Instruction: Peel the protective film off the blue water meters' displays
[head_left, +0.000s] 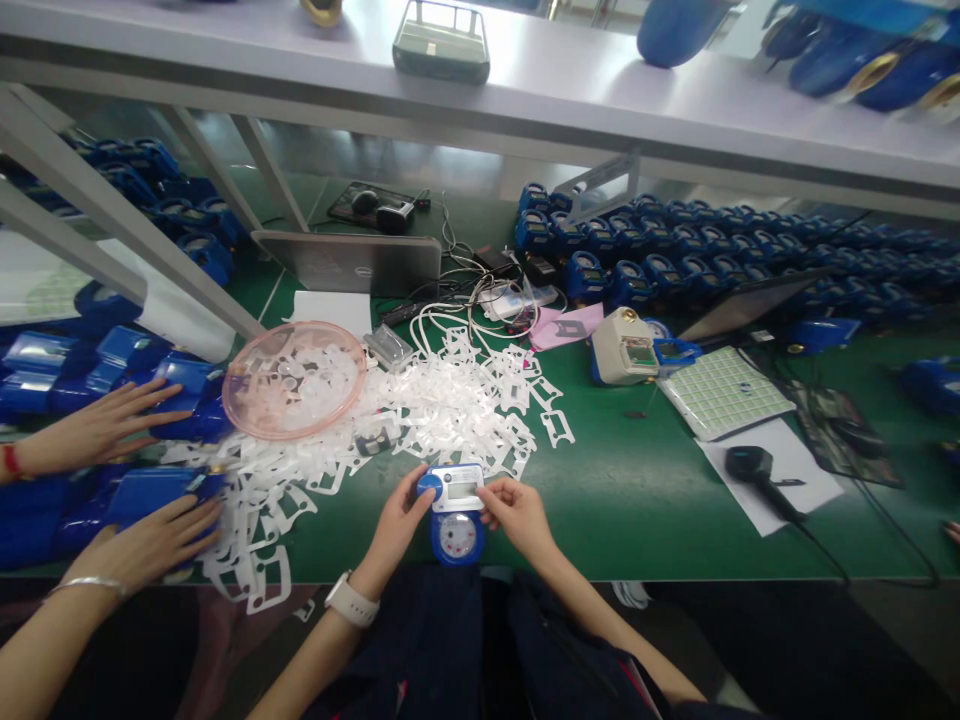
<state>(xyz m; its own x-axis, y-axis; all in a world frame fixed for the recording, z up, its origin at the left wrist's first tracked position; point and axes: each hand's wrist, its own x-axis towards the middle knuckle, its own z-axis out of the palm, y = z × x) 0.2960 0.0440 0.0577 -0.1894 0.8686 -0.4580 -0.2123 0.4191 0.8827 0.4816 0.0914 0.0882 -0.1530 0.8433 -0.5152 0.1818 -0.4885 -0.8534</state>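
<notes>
Pinching the blue meter (pixel 456 522) from both sides: left hand (pixel 399 512) curled round one end, thumb at the round knob (pixel 428 481), right hand (pixel 519 512) nearly closed on the other! It's at the green bench's (pixel 637 530) near edge, just below heaped white frames (pixel 450 410). Looks stiff, fairly weighty; grip the casing, sparing that fragile-looking display (pixel 463 491).

Green bench (pixel 622 520): heap of white frames (pixel 450 410) across middle, spilling to near left edge. Pink tray (pixel 238 390) left of heap. Laptop (pixel 367 265), tangled cables (pixel 459 312) behind. Blue meters (pixel 626 285) rowed at back right. Cream device (pixel 611 352), label sheet (pixel 724 393), white paper (pixel 814 490) toward right. Pale shelf (pixel 540 65) above: grey box (pixel 442 62), blue parts (pixel 679 32).
</notes>
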